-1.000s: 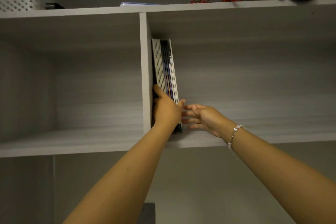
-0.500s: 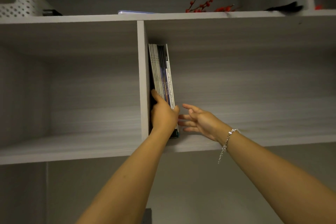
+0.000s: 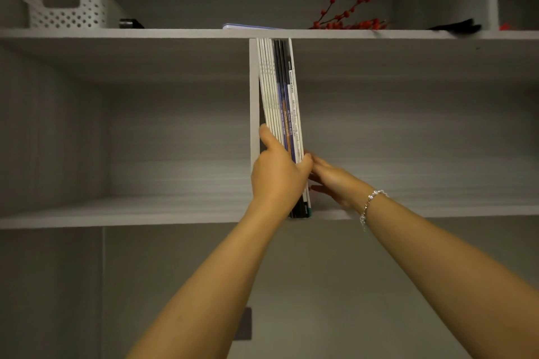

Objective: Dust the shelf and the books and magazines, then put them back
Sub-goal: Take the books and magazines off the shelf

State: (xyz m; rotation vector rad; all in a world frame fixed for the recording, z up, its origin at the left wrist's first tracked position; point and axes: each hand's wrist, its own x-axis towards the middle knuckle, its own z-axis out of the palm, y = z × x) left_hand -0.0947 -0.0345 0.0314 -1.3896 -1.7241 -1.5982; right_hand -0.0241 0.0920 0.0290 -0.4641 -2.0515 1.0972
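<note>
On the top board at the far left sits a white perforated plastic basket (image 3: 65, 7), with a small dark object (image 3: 130, 23) just beside it. Further right on that board lie a flat pale-blue item (image 3: 248, 26), a sprig of red berries (image 3: 347, 19) and something black (image 3: 458, 27) near the right end.

Below, the pale grey wood-grain shelf (image 3: 116, 211) is split by an upright divider (image 3: 254, 96). A stack of thin magazines with white, black and blue spines (image 3: 280, 90) stands on end in the right compartment, just right of the divider, with its foot at the shelf's front edge.

The left hand (image 3: 277, 176) has its grip closed round the lower part of the stack, thumb up along the left side and fingers wrapped over the spines. The right hand (image 3: 335, 181), with a silver beaded bracelet (image 3: 372, 201) at the wrist, meets the stack's right face; its fingers reach toward the magazines, but I cannot tell whether its grip is closed on them or merely pressing flat.
</note>
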